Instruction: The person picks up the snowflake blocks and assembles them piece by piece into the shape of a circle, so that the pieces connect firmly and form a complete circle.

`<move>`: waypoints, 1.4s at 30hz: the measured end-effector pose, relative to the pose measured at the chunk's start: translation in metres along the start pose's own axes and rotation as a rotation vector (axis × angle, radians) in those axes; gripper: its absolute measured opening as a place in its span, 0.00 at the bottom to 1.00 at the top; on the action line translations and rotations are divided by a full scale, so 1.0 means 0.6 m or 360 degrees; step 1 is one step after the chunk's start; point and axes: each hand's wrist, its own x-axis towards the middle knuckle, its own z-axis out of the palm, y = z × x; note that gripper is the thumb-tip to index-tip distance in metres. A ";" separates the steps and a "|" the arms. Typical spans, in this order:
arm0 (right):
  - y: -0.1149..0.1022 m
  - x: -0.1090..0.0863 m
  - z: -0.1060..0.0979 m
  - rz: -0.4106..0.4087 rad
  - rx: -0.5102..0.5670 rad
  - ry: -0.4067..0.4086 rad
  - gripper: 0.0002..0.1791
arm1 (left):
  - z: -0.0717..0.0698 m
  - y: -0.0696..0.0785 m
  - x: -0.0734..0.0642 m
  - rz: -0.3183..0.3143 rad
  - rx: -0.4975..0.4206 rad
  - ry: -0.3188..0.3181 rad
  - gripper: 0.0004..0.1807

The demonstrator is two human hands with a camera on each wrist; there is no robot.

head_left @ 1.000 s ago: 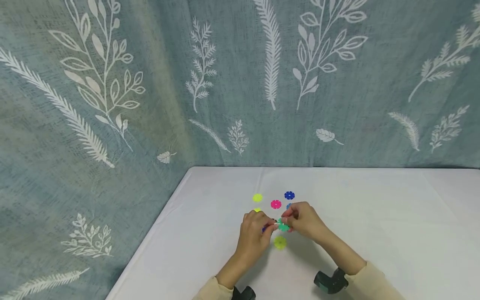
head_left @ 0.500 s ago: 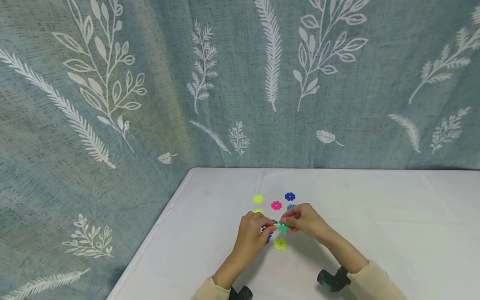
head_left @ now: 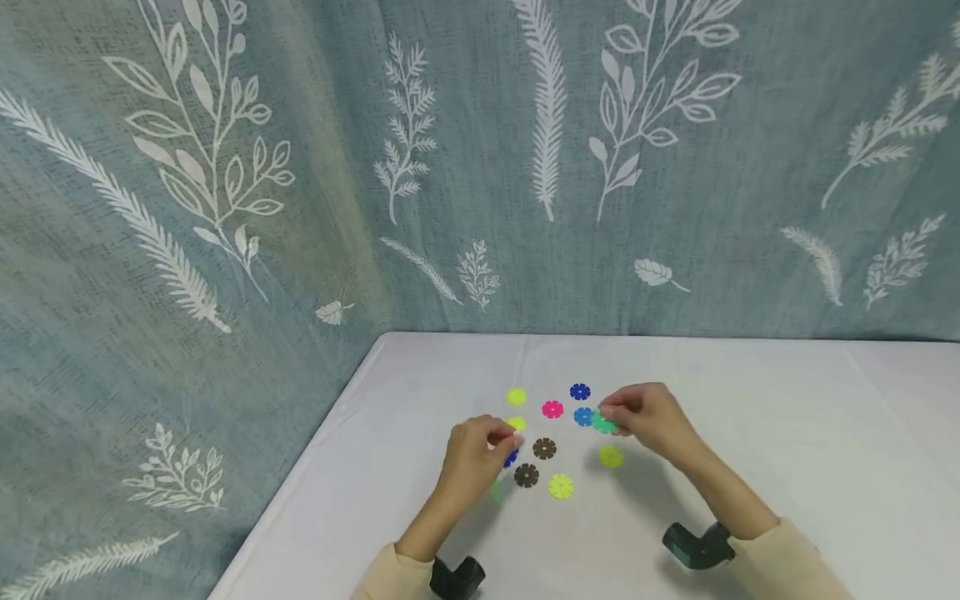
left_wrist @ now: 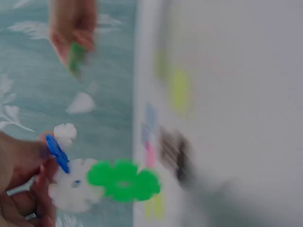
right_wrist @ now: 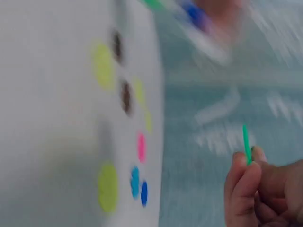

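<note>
My left hand [head_left: 474, 457] pinches a cluster of joined, notched plastic discs above the table. In the left wrist view, that cluster has a blue disc [left_wrist: 57, 152] at the fingertips, a white disc [left_wrist: 71, 196] and a green disc [left_wrist: 125, 182] sticking out to the side. A smaller white piece [left_wrist: 66, 132] shows behind the blue one. Off to the right, my right hand [head_left: 651, 421] holds a single teal-green disc [head_left: 604, 423] between thumb and fingers. The right wrist view shows this disc [right_wrist: 246, 144] edge-on, apart from the left hand's cluster.
Loose discs lie on the white table [head_left: 750, 433]: yellow [head_left: 561, 486], another yellow [head_left: 611, 456], two brown ones including this brown disc [head_left: 545, 448], pink [head_left: 552, 409], light blue [head_left: 583, 417] and dark blue [head_left: 580, 392]. A patterned curtain [head_left: 480, 167] hangs behind the table.
The hands, close together earlier, have drawn apart. My left hand moved left with the cluster, my right moved right and away with the teal-green disc, uncovering the brown discs and a yellow one.
</note>
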 end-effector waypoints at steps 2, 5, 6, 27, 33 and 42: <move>-0.005 -0.006 0.016 -0.0175 -0.0053 -0.0019 0.08 | -0.007 0.000 0.009 -0.0105 -0.0177 -0.0055 0.04; -0.003 -0.015 0.042 -0.0334 -0.0051 -0.0001 0.06 | -0.005 0.001 0.014 -0.0230 -0.0398 -0.0146 0.06; -0.001 -0.018 0.049 -0.0351 -0.0031 0.0020 0.05 | -0.002 0.002 0.014 -0.0272 -0.0462 -0.0174 0.06; 0.000 -0.022 0.075 -0.0899 0.0044 0.0309 0.08 | 0.009 0.012 0.010 -0.0523 -0.0908 -0.0227 0.11; 0.005 -0.022 0.084 -0.0966 0.0000 0.0368 0.10 | 0.022 0.017 0.007 -0.0628 -0.0993 -0.0204 0.11; 0.022 -0.017 0.076 -0.0979 -0.0178 0.0039 0.11 | 0.035 0.008 -0.007 -0.0002 -0.0053 -0.0114 0.08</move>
